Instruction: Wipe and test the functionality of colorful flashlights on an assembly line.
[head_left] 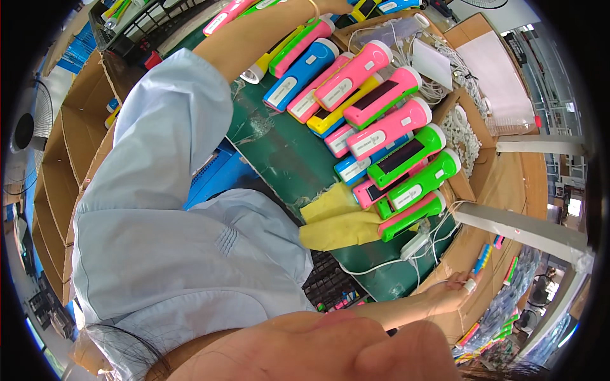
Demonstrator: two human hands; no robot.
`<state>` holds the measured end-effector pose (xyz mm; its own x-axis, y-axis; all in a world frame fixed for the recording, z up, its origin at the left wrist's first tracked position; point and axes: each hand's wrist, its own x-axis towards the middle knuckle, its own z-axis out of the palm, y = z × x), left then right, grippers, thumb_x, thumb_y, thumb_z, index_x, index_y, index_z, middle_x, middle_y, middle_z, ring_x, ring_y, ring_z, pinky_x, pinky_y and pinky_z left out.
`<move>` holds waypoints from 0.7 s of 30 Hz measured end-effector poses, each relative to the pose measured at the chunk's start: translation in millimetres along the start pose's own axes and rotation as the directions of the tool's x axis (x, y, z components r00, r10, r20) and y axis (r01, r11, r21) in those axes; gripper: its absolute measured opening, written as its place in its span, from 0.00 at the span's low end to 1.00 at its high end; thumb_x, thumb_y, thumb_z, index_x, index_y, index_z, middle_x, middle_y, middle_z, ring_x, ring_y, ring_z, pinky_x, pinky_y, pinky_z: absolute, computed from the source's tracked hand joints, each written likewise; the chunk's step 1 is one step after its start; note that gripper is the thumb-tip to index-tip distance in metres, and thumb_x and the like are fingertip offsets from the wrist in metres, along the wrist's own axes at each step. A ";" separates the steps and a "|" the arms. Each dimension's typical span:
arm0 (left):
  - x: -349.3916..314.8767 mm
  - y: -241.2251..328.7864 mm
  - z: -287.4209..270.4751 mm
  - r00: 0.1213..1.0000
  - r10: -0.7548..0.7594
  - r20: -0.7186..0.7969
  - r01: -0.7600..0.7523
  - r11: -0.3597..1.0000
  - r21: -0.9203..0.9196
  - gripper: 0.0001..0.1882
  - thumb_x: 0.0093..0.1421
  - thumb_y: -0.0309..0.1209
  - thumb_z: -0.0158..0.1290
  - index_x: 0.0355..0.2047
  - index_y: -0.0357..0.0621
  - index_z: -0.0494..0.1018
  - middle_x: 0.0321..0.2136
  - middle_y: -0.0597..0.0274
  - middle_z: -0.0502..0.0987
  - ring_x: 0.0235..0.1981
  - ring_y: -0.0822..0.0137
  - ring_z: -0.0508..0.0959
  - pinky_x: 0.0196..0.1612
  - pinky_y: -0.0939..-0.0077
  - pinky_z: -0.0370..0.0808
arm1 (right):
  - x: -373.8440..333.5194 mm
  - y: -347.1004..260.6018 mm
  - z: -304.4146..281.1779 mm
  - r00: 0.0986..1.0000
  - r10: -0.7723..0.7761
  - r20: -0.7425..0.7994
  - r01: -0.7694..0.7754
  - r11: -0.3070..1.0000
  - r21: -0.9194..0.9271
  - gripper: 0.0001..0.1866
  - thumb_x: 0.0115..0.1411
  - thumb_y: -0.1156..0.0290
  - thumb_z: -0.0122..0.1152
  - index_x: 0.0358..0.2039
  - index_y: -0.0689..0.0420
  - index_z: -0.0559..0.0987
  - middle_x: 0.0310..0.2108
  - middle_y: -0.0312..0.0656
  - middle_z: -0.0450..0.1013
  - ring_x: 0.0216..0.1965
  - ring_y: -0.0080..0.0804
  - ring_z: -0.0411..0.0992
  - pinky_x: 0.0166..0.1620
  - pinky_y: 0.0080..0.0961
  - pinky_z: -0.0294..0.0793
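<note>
At the top edge my left hand [337, 6] is partly cut off, next to a yellow flashlight [365, 11]; its grip is hidden. My right hand [450, 289] is over the cardboard at the lower right, its fingers drawn together with a small white piece [470, 286] at their tips. What that piece is, I cannot make out. Between my arms lies a pile of flashlights: pink [387, 129], green [422, 181], blue [302, 75] and yellow [343, 105]. Some show dark panels. A yellow cloth [340, 232] lies beside the pile.
Beyond the flashlights, cardboard boxes hold white cables [435, 89] and small white parts [462, 136]. A pale post [518, 228] crosses the right side. A white cord [375, 270] trails over the green table [270, 149]. An empty divided carton [60, 184] stands at left.
</note>
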<state>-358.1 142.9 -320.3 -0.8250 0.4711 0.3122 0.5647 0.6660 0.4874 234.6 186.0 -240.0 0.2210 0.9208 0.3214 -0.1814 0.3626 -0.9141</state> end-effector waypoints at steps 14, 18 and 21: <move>-85.0 64.9 -159.1 0.632 0.741 -0.226 -0.756 0.654 0.028 0.25 0.41 0.26 0.56 0.44 0.44 0.68 0.35 0.56 0.71 0.38 0.51 0.72 0.38 0.63 0.71 | -101.2 14.3 62.3 0.770 0.343 0.538 -0.136 0.912 -0.387 0.13 0.60 0.69 0.51 0.39 0.64 0.75 0.22 0.35 0.70 0.18 0.16 0.64 0.19 0.11 0.57; -174.5 88.5 -160.1 0.665 0.718 0.204 -0.510 0.637 -0.578 0.26 0.45 0.43 0.59 0.41 0.40 0.72 0.26 0.53 0.76 0.29 0.61 0.76 0.33 0.68 0.72 | -92.3 8.6 83.5 0.833 0.002 0.553 0.026 0.999 -0.043 0.23 0.61 0.60 0.47 0.50 0.64 0.67 0.46 0.48 0.68 0.45 0.32 0.67 0.41 0.29 0.69; -259.2 92.2 -158.0 0.399 0.729 0.556 -0.150 0.650 -0.745 0.22 0.47 0.37 0.59 0.42 0.42 0.70 0.30 0.58 0.74 0.32 0.70 0.74 0.36 0.73 0.71 | -99.8 -7.6 102.5 0.720 -0.191 0.667 0.251 0.968 0.007 0.27 0.53 0.60 0.59 0.49 0.62 0.67 0.47 0.45 0.65 0.48 0.34 0.64 0.48 0.34 0.65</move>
<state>-95.6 -9.2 -227.4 0.0951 0.9951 0.0266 0.4749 -0.0688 0.8773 115.6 106.0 -239.8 -0.4454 0.6894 0.5713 -0.1271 0.5829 -0.8025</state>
